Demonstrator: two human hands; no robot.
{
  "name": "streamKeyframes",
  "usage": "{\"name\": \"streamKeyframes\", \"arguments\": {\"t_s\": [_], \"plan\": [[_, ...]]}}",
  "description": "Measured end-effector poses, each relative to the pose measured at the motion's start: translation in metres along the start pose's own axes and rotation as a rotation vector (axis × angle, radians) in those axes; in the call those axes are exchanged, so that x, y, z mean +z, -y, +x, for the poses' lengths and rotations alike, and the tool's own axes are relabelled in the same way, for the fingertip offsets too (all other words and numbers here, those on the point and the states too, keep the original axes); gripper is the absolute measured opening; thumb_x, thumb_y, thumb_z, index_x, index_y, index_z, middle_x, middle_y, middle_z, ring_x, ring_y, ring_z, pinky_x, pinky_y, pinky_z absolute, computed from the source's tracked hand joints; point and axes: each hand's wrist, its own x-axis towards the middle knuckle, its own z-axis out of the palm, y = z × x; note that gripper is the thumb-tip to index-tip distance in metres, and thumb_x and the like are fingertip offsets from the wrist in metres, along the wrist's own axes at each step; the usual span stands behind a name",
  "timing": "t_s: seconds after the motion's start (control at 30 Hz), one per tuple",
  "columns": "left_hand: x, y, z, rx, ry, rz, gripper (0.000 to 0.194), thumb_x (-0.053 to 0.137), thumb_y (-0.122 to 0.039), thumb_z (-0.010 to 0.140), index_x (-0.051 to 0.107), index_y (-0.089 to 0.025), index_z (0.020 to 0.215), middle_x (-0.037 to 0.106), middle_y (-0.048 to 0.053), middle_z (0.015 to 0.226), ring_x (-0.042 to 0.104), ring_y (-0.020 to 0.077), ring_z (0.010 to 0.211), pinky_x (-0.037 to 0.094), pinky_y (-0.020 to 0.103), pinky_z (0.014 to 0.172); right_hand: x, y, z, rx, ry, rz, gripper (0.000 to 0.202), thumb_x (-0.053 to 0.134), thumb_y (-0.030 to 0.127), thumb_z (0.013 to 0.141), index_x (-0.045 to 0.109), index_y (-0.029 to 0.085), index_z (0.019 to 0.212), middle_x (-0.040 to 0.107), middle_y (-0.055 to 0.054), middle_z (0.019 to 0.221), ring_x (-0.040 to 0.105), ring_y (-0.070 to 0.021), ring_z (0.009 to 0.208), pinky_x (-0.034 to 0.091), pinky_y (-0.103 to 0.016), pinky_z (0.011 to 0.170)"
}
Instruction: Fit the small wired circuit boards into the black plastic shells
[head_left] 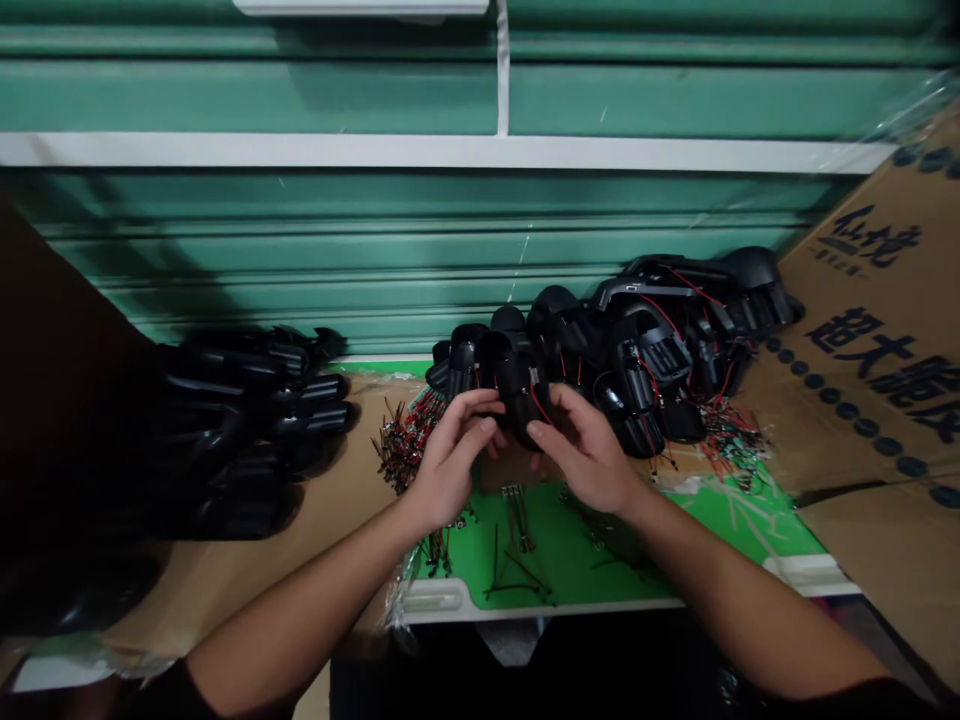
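A black plastic housing (521, 393) with a red wire on it is held upright between my two hands at the middle of the work surface. My right hand (589, 455) grips its right side, thumb in front and fingers partly behind. On the left side, my left hand (454, 450) has its fingers curled at the housing's edge, the fingertips partly hidden. Just below lie short wire leads (517, 515) with small metal ends. Beside my left hand is a bundle of red and black wires (412, 435).
More black housings with red wires (649, 350) are piled at the back right. Dark housings (262, 420) are stacked on cardboard at left. A printed cardboard box (877, 330) bounds the right. The green tabletop (480, 590) ends before me; a green slatted wall (337, 230) stands behind.
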Motion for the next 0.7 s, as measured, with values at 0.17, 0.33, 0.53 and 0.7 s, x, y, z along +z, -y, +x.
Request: {"name": "streamKeyframes", "arguments": {"t_s": [0.17, 0.33, 0.53, 0.7], "plan": [[-0.001, 0.001, -0.001, -0.004, -0.009, 0.162, 0.022, 0.072, -0.035, 0.094, 0.065, -0.018, 0.108, 0.066, 0.003, 0.088, 0.06, 0.0149, 0.074, 0.046, 0.027, 0.068, -0.035, 0.021, 0.022, -0.48, -0.514, -0.671, 0.018, 0.072, 0.027, 0.092, 0.055, 0.024, 0.087, 0.069, -0.011, 0.117, 0.067, -0.0286, 0.107, 0.058, -0.049, 0.095], [-0.002, 0.005, -0.002, 0.041, 0.019, 0.283, 0.019, 0.07, -0.034, 0.096, 0.067, -0.018, 0.104, 0.066, 0.003, 0.086, 0.06, 0.0153, 0.076, 0.043, 0.027, 0.067, -0.07, 0.037, 0.053, -0.6, -0.665, -1.066, 0.014, 0.066, 0.023, 0.091, 0.053, 0.025, 0.088, 0.069, -0.014, 0.11, 0.067, -0.0315, 0.107, 0.056, -0.05, 0.094], [-0.002, 0.006, -0.002, 0.088, 0.033, 0.369, 0.015, 0.068, -0.032, 0.097, 0.068, -0.017, 0.101, 0.067, 0.004, 0.086, 0.061, 0.0157, 0.077, 0.045, 0.027, 0.068, -0.079, 0.023, 0.08, -0.438, -0.656, -1.31, 0.007, 0.063, 0.023, 0.089, 0.061, 0.02, 0.096, 0.072, -0.015, 0.106, 0.062, -0.0349, 0.101, 0.052, -0.05, 0.084], [-0.004, 0.009, -0.002, 0.101, 0.053, 0.442, 0.014, 0.067, -0.03, 0.097, 0.068, -0.017, 0.102, 0.067, 0.003, 0.086, 0.062, 0.0153, 0.077, 0.046, 0.026, 0.068, -0.073, 0.016, 0.084, -0.372, -0.554, -1.429, 0.021, 0.059, 0.032, 0.094, 0.065, 0.016, 0.106, 0.071, -0.018, 0.114, 0.054, -0.0427, 0.117, 0.042, -0.057, 0.096]]}}
